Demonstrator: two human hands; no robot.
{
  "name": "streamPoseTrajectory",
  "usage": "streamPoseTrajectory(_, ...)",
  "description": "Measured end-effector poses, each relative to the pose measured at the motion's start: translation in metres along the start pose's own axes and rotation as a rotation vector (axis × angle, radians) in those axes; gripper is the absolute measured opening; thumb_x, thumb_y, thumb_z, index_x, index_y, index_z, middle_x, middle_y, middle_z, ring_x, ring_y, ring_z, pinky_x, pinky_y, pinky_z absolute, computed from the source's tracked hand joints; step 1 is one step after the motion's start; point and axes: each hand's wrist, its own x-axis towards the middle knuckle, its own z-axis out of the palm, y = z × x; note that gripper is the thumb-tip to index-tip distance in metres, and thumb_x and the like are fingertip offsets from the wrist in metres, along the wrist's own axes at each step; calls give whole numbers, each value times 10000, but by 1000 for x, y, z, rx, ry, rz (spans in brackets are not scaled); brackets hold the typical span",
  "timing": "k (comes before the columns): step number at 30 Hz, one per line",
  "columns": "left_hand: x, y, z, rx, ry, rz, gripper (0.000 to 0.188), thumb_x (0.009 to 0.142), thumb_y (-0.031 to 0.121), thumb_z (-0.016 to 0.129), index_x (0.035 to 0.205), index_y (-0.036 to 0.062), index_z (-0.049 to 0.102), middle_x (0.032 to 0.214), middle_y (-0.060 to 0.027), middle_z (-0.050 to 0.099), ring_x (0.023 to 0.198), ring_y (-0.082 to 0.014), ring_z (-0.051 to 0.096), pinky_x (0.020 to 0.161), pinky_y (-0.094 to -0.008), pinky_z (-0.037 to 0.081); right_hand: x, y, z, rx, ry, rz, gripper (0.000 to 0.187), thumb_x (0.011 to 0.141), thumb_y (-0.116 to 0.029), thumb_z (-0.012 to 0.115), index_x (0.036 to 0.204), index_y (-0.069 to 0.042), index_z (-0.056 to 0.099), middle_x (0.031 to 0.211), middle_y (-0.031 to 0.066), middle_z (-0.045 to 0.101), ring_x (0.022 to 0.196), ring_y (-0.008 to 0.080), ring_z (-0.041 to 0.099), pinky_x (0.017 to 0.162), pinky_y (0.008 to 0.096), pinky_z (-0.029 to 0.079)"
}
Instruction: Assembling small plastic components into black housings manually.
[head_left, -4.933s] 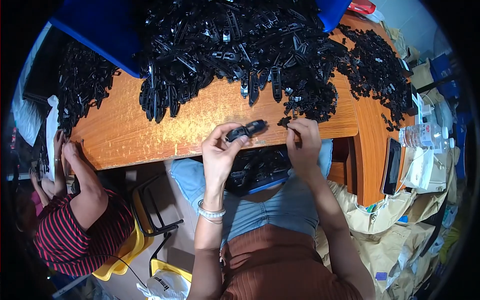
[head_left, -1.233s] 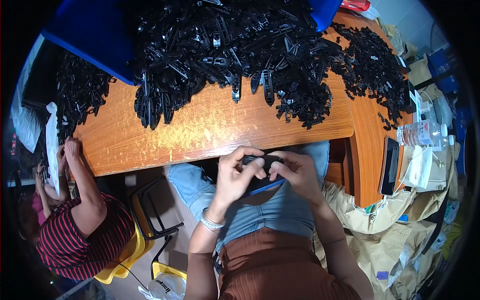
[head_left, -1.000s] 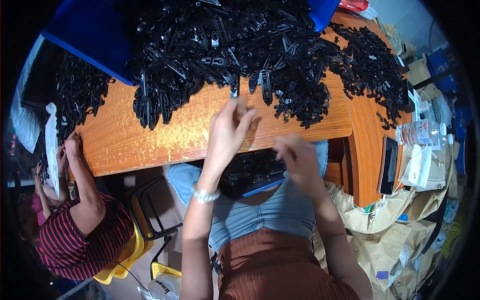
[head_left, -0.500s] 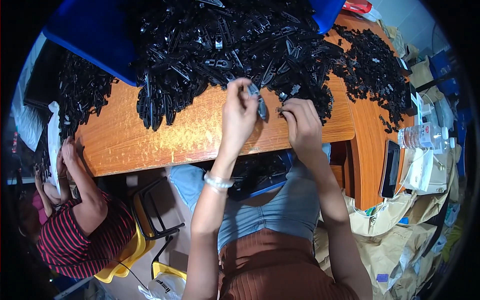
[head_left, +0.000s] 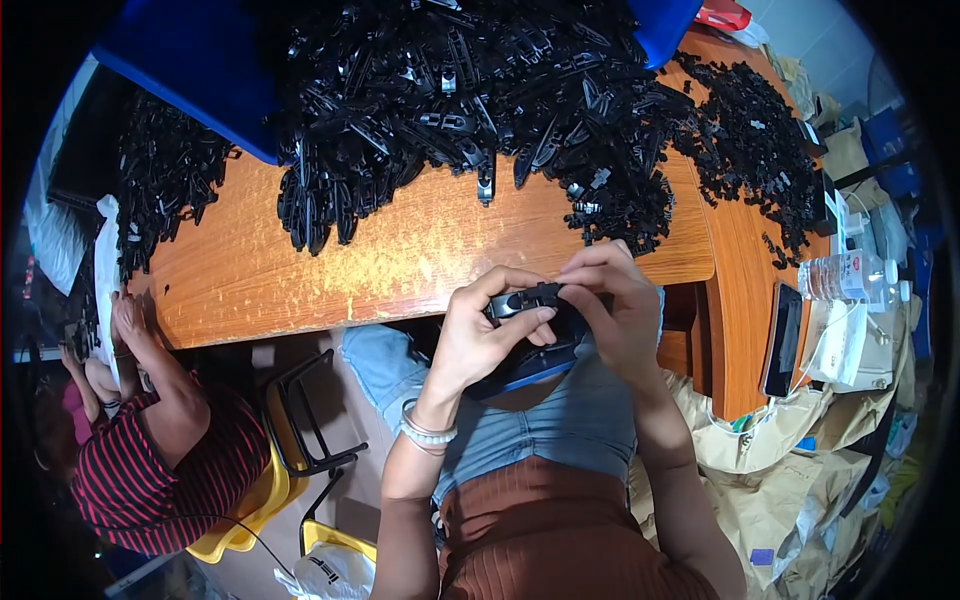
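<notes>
Just beyond the table's near edge, above my lap, my left hand (head_left: 472,335) grips a long, glossy black plastic part (head_left: 508,304) between thumb and fingers. A small black plastic piece (head_left: 545,293) sits at the right end of that part. My right hand (head_left: 612,296) pinches this small piece, thumb and fingertips closed around it. Whether the two pieces are joined cannot be seen. Below both hands, a blue tray (head_left: 535,377) rests on my lap, its contents mostly hidden.
A large heap of similar long black parts (head_left: 400,130) covers the back of the wooden table (head_left: 400,275), beside a blue bin (head_left: 185,75). Small black pieces (head_left: 750,130) spread at right, near a phone (head_left: 781,340) and plastic bottle (head_left: 845,272). A co-worker in stripes (head_left: 165,470) sits left.
Both hands have drawn back from the heaps toward my body and come together. The long part and the small piece, apart before, now meet between them.
</notes>
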Motion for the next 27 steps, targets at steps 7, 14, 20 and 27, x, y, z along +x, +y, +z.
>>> streamPoseTrajectory(7,-6,8,-2,-110,91,-147,219,797,-100,629,1009,-83,577,786,-146,662,660,-175,673,585,-226,549,-5,0,3,-265,66,-227,72,748,38,645,815,11,638,872,88,583,811,204,530,696,277,431)
streamPoseTrajectory(14,-8,11,-2,-128,87,-139,210,806,-52,656,1004,-65,586,789,-119,668,700,-153,674,603,-226,557,-7,1,8,-381,38,-267,93,747,14,658,836,9,632,866,93,572,805,229,522,692,290,424)
streamPoseTrajectory(20,-15,9,-4,-27,152,-7,170,818,-85,607,986,-63,590,754,-84,641,703,-131,653,643,-208,543,-10,0,6,-46,-173,232,183,801,-30,657,981,2,642,847,55,588,729,104,530,647,228,415)
streamPoseTrajectory(27,-18,-1,-10,-26,55,-55,188,842,-58,585,1028,-65,613,802,-120,659,706,-154,658,628,-223,528,-21,10,6,-52,-189,170,219,828,-39,641,1041,8,632,814,41,624,687,76,563,608,210,427)
